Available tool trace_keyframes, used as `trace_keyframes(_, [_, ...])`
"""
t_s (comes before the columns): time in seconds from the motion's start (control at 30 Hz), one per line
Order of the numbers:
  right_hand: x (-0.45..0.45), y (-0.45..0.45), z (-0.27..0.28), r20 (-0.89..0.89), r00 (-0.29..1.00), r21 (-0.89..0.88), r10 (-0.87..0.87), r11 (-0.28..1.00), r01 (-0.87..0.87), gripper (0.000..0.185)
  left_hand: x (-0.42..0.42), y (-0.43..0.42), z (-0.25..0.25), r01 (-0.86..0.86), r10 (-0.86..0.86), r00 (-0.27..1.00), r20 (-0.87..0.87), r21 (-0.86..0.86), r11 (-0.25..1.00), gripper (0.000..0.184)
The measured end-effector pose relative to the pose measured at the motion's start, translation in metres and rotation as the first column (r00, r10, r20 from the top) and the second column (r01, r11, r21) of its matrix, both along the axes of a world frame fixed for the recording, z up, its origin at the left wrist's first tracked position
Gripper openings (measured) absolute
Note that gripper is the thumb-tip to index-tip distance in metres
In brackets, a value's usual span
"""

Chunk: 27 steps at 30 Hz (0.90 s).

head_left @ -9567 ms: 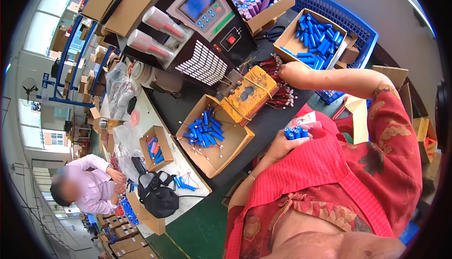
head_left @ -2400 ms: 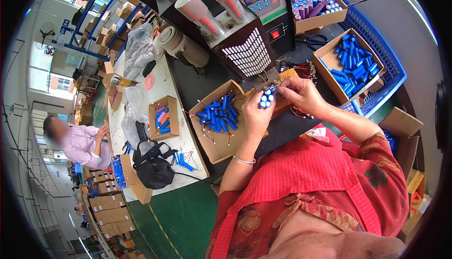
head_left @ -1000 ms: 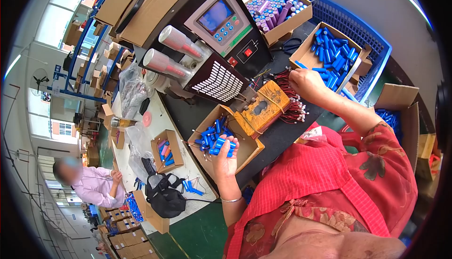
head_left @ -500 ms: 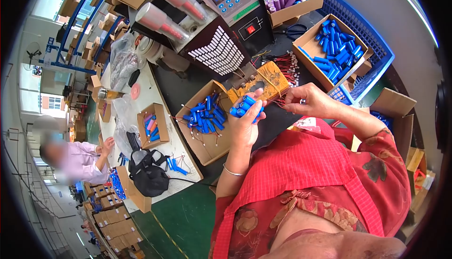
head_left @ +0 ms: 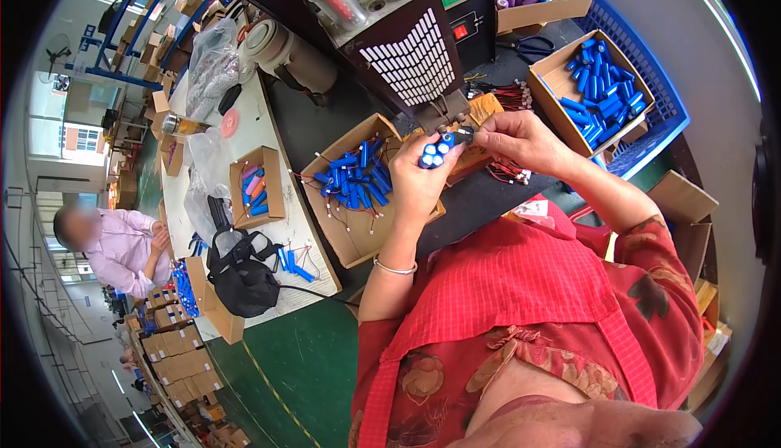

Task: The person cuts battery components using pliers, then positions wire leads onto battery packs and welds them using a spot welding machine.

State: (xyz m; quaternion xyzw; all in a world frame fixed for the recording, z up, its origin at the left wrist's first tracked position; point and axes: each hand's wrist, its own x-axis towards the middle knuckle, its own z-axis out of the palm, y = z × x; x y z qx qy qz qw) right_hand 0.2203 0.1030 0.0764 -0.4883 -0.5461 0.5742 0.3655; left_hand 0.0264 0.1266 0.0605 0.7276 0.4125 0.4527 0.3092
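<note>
My left hand [head_left: 416,186] is closed around several blue cylindrical battery cells [head_left: 437,152], their pale ends facing me. It holds them just below the two thin metal pins of a black machine [head_left: 413,61] with a white-slotted front. My right hand [head_left: 525,145] is pinched at the far side of these cells, beside a small dark piece; what its fingertips hold is too small to make out. Behind the fingers sits a worn orange-yellow block [head_left: 486,108], partly hidden. Wire leads with white connectors [head_left: 511,173] lie under my right hand.
A cardboard box [head_left: 350,240] of wired blue cells stands left of my hands. At the right, another box [head_left: 549,83] of blue cells rests in a blue basket [head_left: 671,114]. Scissors [head_left: 533,45] lie behind. Across the white table [head_left: 305,240] is a person [head_left: 126,244].
My right hand has moved from the wire leads up to the cells in my left hand. The cells have turned and are now beneath the machine's pins. The view has shifted slightly.
</note>
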Motion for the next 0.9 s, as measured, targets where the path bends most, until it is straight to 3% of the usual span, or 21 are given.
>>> trace_keyframes(0.4, [-0.006, 0.012, 0.005, 0.010, 0.999, -0.044, 0.042, 0.998, -0.042, 0.022, 0.011, 0.005, -0.002, -0.063, 0.066, 0.996, -0.060, 0.047, 0.997, 0.024])
trace_keyframes(0.73, [-0.009, 0.014, 0.001, 0.009, 1.000, -0.007, 0.023, 1.000, -0.023, 0.023, 0.019, 0.007, -0.009, -0.160, 0.175, 0.984, -0.044, 0.234, 0.959, 0.026])
trace_keyframes(0.9, [-0.011, 0.012, -0.003, 0.003, 1.000, 0.013, -0.002, 1.000, 0.002, 0.022, 0.017, 0.006, -0.007, -0.190, 0.214, 0.969, -0.121, 0.181, 0.965, 0.025])
